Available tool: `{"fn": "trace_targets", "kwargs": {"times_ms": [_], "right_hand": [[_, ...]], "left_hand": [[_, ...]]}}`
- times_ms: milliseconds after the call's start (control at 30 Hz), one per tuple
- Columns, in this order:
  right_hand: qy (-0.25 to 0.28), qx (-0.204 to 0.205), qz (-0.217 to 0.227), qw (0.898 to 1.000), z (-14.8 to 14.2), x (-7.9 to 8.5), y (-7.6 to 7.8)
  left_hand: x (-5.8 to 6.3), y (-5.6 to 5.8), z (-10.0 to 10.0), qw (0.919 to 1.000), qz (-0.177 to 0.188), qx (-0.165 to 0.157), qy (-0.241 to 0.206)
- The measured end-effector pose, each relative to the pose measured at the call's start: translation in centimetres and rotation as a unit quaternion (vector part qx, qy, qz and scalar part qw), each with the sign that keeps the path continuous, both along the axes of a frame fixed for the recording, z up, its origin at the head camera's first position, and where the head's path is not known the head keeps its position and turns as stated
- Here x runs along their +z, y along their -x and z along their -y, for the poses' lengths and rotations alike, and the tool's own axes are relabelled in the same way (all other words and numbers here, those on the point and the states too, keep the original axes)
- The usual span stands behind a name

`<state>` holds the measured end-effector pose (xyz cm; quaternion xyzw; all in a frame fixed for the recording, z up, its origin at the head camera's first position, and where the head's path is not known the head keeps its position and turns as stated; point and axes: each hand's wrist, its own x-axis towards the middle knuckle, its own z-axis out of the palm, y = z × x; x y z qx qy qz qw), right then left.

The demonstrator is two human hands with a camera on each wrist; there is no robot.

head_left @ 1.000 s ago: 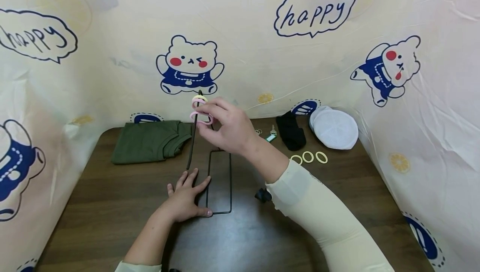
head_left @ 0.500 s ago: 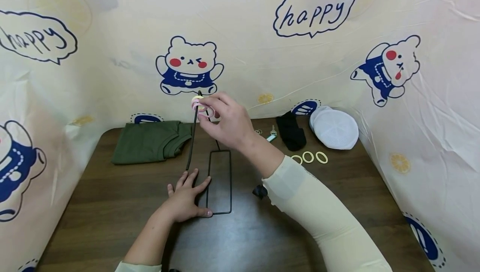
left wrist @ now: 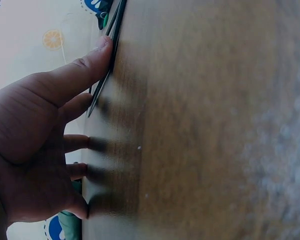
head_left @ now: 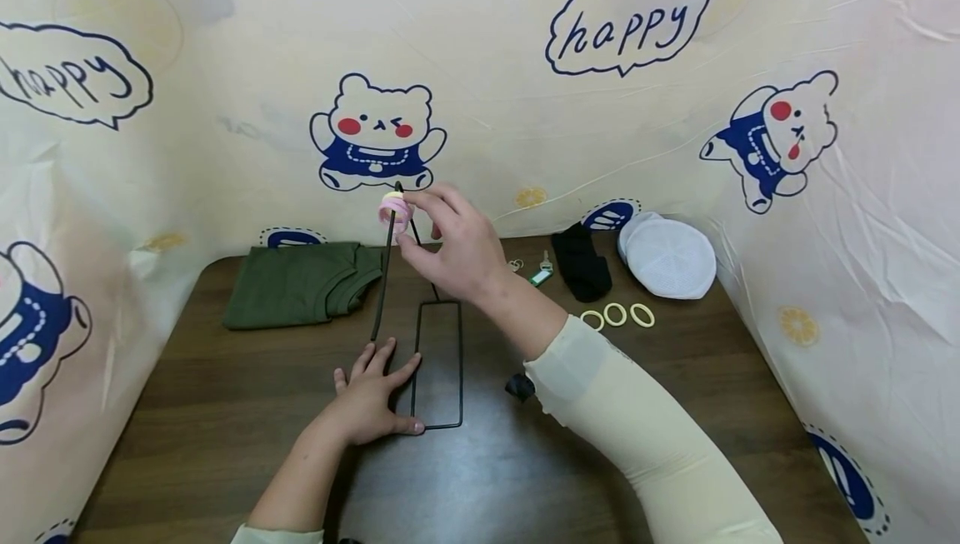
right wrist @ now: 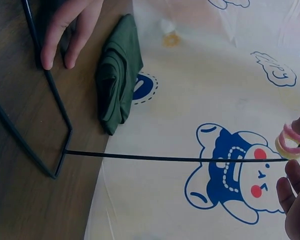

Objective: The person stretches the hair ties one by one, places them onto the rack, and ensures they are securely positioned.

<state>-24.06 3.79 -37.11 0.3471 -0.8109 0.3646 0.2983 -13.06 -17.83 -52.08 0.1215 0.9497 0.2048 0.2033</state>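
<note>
A black wire stand (head_left: pixel 461 361) has a rectangular base on the table and an upright rising to a bent top, with a long wire arm sloping down from it toward me. My left hand (head_left: pixel 369 401) lies with fingers spread, its thumb and index finger at the base's left side. Pink and yellow rings (head_left: pixel 394 212) hang bunched around the wire near the top. At their right edge is my right hand (head_left: pixel 457 246), index fingertip at the upper rim and thumb apart just below. In the right wrist view the fingertips stand on both sides of the rings (right wrist: pixel 288 145).
Folded green cloth (head_left: pixel 292 286) lies back left. Toward the back right are a key with a green tag (head_left: pixel 541 276), a black sock (head_left: pixel 582 265) and a white cap (head_left: pixel 670 258). Several yellow rings (head_left: pixel 642 315) lie in front of them. A printed curtain (head_left: pixel 487 69) surrounds the table.
The pink ring between my right fingertips has moved left and up to join the other rings on the wire. My right fingers have come back slightly; the left hand has stayed put.
</note>
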Motion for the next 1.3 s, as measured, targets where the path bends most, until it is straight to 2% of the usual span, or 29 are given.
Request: {"fn": "trace_targets", "kwargs": {"times_ms": [533,733,1100,1300], "right_hand": [[0.033,0.003,-0.003,0.999,-2.7,-1.3,-1.7],[0.040,-0.004,0.014,0.999,-4.1,-2.1,-2.7],[0.040,0.001,0.029,0.999,-6.6,-4.2,-3.7],[0.044,-0.010,0.042,0.998,-7.8,-5.4,-4.1]], "left_hand": [[-0.1,0.0,0.2,1.0000,0.000,-0.001,0.002],[-0.2,-0.1,0.1,1.0000,-0.002,-0.002,0.002],[-0.1,-0.1,-0.1,1.0000,-0.004,0.000,0.007],[0.0,-0.2,0.0,1.0000,-0.006,0.000,0.000]]}}
